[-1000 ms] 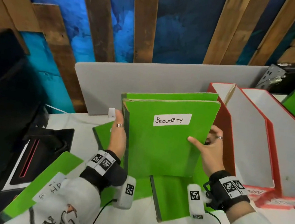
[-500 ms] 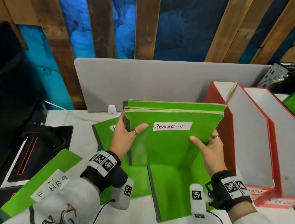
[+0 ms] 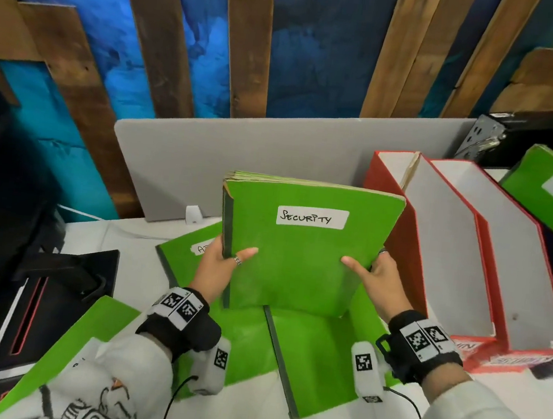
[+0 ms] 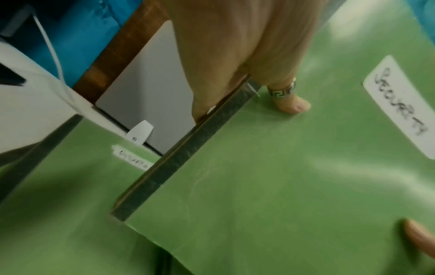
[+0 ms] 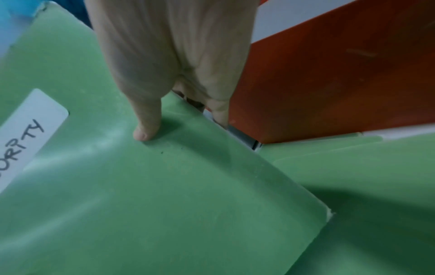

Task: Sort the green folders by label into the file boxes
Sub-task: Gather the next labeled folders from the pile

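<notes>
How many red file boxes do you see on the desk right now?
2: the left file box beside the held SECURITY folders, and the right file box against it. More may sit beyond the right edge.

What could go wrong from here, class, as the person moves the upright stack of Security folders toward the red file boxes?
1. Each hand, left hand and right hand, grips only a side edge of the Security folders; inner folders could slip out.
2. The nearest red file box sits close beside the stack and could get bumped.
3. The box labels are partly hidden, so misfiling is possible.
</notes>
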`<state>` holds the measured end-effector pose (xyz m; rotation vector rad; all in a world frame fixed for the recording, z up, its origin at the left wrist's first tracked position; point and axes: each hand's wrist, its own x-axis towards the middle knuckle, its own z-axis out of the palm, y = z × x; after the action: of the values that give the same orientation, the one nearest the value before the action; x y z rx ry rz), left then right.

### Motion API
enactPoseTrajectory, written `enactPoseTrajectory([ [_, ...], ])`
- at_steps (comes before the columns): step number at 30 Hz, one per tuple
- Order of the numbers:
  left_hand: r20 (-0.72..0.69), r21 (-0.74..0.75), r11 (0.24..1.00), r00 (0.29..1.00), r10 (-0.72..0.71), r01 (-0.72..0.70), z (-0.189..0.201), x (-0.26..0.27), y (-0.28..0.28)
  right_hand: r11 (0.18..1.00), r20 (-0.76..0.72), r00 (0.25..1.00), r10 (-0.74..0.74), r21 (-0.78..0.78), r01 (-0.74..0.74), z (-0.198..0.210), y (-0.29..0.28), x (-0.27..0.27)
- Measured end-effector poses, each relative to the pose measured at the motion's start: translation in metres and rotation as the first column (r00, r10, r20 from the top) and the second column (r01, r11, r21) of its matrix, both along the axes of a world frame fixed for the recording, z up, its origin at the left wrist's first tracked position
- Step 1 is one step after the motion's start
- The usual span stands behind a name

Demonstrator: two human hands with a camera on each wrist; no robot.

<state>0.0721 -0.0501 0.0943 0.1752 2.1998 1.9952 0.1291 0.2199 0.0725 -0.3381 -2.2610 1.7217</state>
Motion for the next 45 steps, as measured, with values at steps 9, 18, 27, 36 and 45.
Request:
enactPoseTrajectory([
  [9,-0.103,0.144,0.966,0.974,-0.199,0.213,0.071,-0.030,-0.010,0.967,-0.021,0.980,0.199,-0.160,-0.200,0.098,-0.015,0.037],
  [18,-0.121,0.134,0.958,0.964,-0.239,0.254,0.091,-0.049,0.020,0.978,0.197,0.973,0.120,0.148,-0.151,0.129,-0.017,0.060],
  [27,-0.206,0.149,0.965,0.962,-0.181,0.214,0.103,-0.035,0.072,0.975,0.129,0.975,0.181,0.106,-0.195,0.131,0.024,0.076],
  [36,-0.268,0.018,0.974,0.940,-0.211,0.224,0.125,-0.011,0.172,0.979,-0.034,0.987,0.157,0.136,-0.151,0.158,0.127,0.101],
  [45,-0.178,-0.074,0.988,0.973,-0.149,0.138,0.111,0.017,0.252,0.989,-0.294,0.945,-0.140,-0.001,0.146,0.168,0.220,0.123],
])
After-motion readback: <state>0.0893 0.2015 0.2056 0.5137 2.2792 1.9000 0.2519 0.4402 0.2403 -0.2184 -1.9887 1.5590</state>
